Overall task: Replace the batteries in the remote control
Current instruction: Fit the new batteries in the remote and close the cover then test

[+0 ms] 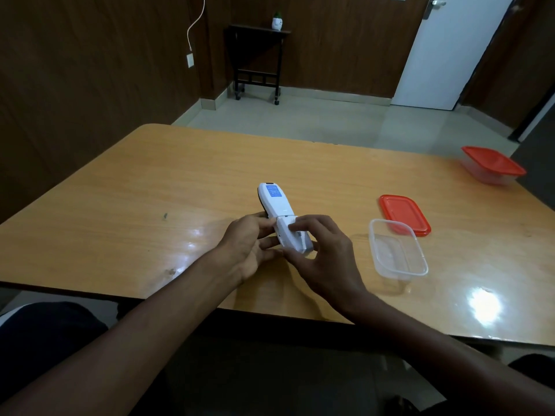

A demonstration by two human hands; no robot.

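Note:
A white remote control (275, 202) lies back-up above the wooden table (150, 190), a blue label near its far end. My left hand (249, 244) grips its near half from the left side and below. My right hand (324, 253) has its fingers on the white battery cover (292, 235) at the near end. The cover sits slightly raised and offset from the remote's body. No batteries show.
A clear plastic container (398, 250) stands open to the right of my hands, its red lid (404, 214) lying just behind it. A second container with a red lid (492, 165) sits at the far right table edge.

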